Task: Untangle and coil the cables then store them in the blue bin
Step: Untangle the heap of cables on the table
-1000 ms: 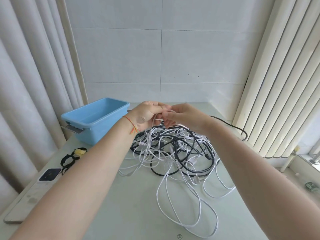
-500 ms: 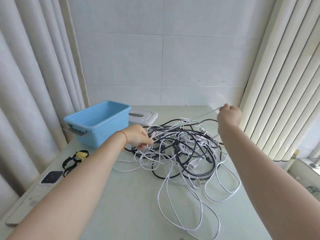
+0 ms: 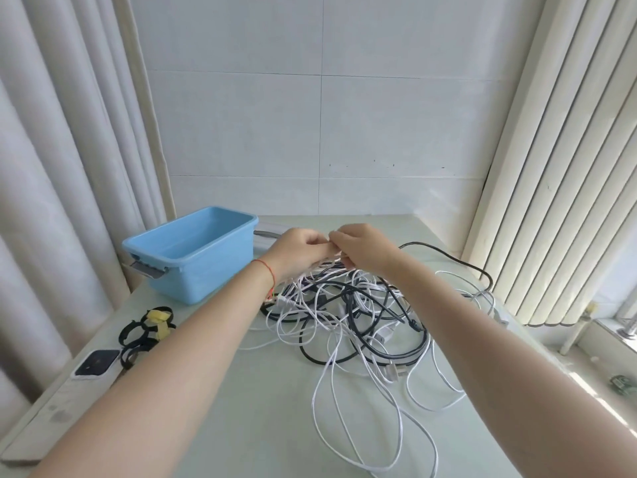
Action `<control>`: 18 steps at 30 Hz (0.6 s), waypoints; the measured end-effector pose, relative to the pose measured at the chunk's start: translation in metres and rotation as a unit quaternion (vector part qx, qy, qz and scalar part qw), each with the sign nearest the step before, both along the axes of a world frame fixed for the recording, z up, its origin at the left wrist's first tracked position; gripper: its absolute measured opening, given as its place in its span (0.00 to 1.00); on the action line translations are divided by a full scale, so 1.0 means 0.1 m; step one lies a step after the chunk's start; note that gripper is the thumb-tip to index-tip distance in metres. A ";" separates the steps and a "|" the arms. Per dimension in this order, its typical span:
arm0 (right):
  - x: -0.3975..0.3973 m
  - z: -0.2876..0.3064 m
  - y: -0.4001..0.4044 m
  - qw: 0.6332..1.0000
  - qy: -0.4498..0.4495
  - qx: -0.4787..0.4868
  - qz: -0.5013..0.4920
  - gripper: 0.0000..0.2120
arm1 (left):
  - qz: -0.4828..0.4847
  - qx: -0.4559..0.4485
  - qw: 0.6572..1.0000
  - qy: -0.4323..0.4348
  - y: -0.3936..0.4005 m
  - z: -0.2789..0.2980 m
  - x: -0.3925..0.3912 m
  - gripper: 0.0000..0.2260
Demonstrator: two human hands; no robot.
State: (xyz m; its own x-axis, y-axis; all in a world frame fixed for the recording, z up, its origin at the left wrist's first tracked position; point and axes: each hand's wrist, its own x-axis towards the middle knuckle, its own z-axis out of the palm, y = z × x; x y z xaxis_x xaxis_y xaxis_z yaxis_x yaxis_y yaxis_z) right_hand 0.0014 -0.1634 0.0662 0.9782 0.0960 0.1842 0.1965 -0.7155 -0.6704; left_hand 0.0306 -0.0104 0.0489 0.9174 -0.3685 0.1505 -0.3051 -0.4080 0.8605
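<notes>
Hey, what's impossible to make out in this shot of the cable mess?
Head view only:
- Fingertips of left hand and right hand: curled together, grip hidden.
- Grey object: behind blue bin and left hand.
- Cable tangle: count unclear, overlapping.
- Bin floor: partly hidden by near wall.

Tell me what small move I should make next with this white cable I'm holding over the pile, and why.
Probably draw the right hand out to the side again to pull more white cable free, while the left hand pinches the gathered part. Both hands meet above the tangled pile, white and black strands are knotted together, and the blue bin is empty.
</notes>
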 end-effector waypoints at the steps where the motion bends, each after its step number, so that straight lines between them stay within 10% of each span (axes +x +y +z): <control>1: 0.00 0.01 -0.04 1.000 0.023 0.004 -0.002 0.15 | 0.006 -0.018 1.000 0.004 0.06 -0.02 0.02 0.08; 8: 0.07 -0.05 -0.17 0.998 0.018 -0.060 0.016 0.06 | -0.007 0.022 1.000 0.000 0.22 -0.19 0.11 0.07; 12: 0.14 -0.09 -0.20 0.996 0.044 -0.071 0.015 0.06 | 0.032 -0.097 0.995 0.019 0.25 -0.13 0.12 0.07; 15: 0.24 -0.18 -0.28 0.997 0.032 -0.011 -0.073 0.05 | 0.042 -0.270 0.959 0.079 0.36 -0.05 0.19 0.13; 18: 0.29 -0.14 -0.42 0.964 -0.027 0.146 -0.220 0.08 | 0.109 -0.190 0.975 0.031 0.48 -0.05 0.22 0.13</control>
State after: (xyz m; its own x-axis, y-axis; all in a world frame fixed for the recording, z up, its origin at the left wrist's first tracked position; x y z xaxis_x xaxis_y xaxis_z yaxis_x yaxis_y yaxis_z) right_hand 0.0300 -0.2050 0.0524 0.9011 -0.3889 0.1919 -0.0424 -0.5194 -0.8535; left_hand 0.0526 0.0373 0.0441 0.9795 -0.0929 0.1790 -0.1885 -0.1062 0.9763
